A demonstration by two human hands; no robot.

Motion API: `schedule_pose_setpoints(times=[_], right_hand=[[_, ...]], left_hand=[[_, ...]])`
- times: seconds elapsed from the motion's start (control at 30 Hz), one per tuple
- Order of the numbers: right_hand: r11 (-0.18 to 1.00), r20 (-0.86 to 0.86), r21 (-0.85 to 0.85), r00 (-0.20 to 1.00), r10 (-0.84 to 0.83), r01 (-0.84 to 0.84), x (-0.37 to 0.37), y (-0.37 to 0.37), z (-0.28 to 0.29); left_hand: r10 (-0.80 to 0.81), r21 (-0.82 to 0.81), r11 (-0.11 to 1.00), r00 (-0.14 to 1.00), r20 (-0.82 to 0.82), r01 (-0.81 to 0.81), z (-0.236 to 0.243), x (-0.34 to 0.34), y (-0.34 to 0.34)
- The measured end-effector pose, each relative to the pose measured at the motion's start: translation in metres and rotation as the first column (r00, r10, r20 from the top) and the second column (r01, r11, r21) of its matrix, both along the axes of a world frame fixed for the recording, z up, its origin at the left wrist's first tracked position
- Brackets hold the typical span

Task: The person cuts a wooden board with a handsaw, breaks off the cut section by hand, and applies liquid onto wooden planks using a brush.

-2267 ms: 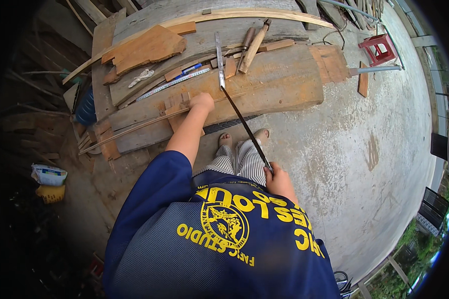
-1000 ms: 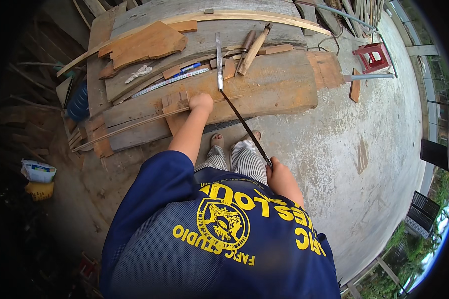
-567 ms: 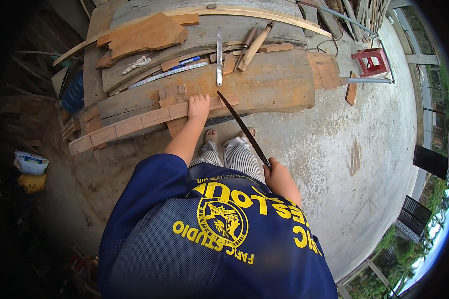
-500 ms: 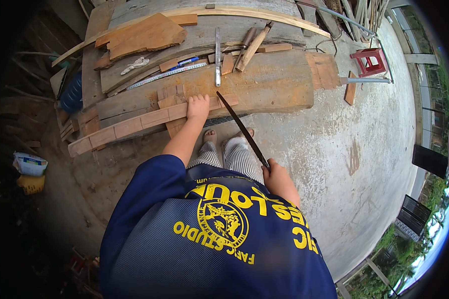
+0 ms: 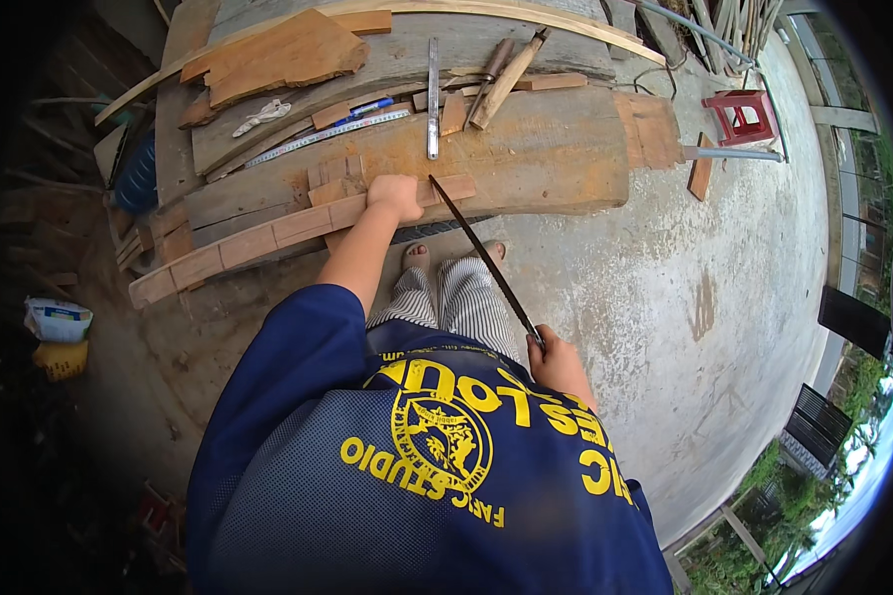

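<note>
- Two hands at work, well apart: the left hand (image 5: pixel 395 194) reaches far forward, the right hand (image 5: pixel 558 363) stays close to the body.
- The left hand presses down on a long wooden strip (image 5: pixel 268 232) that lies along the near edge of the desk (image 5: pixel 556 159) — fingers curled over its top, palm flat on the wood.
- The right hand is clamped around the handle end of a thin dark saw blade (image 5: pixel 481 256); the blade runs diagonally up and forward, its tip meeting the strip just to the right of the left hand.
- Just beyond the left hand lies a steel ruler (image 5: pixel 433 97), pointing away from the person, with a long metal rule (image 5: pixel 329 135) and a blue pen (image 5: pixel 367 107) to its left.
- Farther out, right of the steel ruler, two wooden-handled chisels (image 5: pixel 501 79) rest side by side.
- Far forward and left of the left hand sits a flat, irregular wooden offcut (image 5: pixel 283 55), a white rag (image 5: pixel 260 115) near it.
- Well to the right of both hands, on the concrete floor (image 5: pixel 685 327), stands a red plastic stool (image 5: pixel 739 114).
</note>
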State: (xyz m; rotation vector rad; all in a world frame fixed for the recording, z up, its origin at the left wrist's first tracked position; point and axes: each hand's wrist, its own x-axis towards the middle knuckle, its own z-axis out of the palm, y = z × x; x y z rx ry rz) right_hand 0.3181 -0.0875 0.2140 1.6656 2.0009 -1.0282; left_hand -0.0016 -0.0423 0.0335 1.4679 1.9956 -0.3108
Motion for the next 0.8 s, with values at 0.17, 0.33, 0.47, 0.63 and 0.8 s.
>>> schedule_pose_setpoints(times=[0.17, 0.33, 0.47, 0.63, 0.8], right_hand=[[0.997, -0.003, -0.036, 0.998, -0.070, 0.070, 0.014, -0.008, -0.009], [0.993, -0.099, -0.087, 0.991, -0.086, 0.077, 0.012, 0.009, -0.036], [0.999, -0.192, -0.044, 0.981, -0.017, 0.009, -0.012, 0.032, -0.078], [0.987, -0.224, -0.157, 0.973, -0.055, 0.020, 0.008, 0.033, -0.059], [0.979, -0.037, -0.182, 0.995, -0.096, 0.088, 0.033, 0.040, -0.011]], left_hand=[[0.008, -0.027, 1.000, 1.000, -0.006, -0.008, -0.002, 0.002, 0.004], [-0.019, -0.093, 0.996, 1.000, -0.013, 0.018, 0.001, 0.003, 0.005], [-0.020, -0.096, 0.995, 0.999, -0.028, 0.017, 0.005, 0.007, 0.015], [-0.029, -0.103, 0.994, 0.999, -0.023, 0.027, -0.005, 0.006, 0.011], [0.037, -0.061, 0.997, 0.998, -0.045, -0.039, -0.002, 0.011, 0.015]])
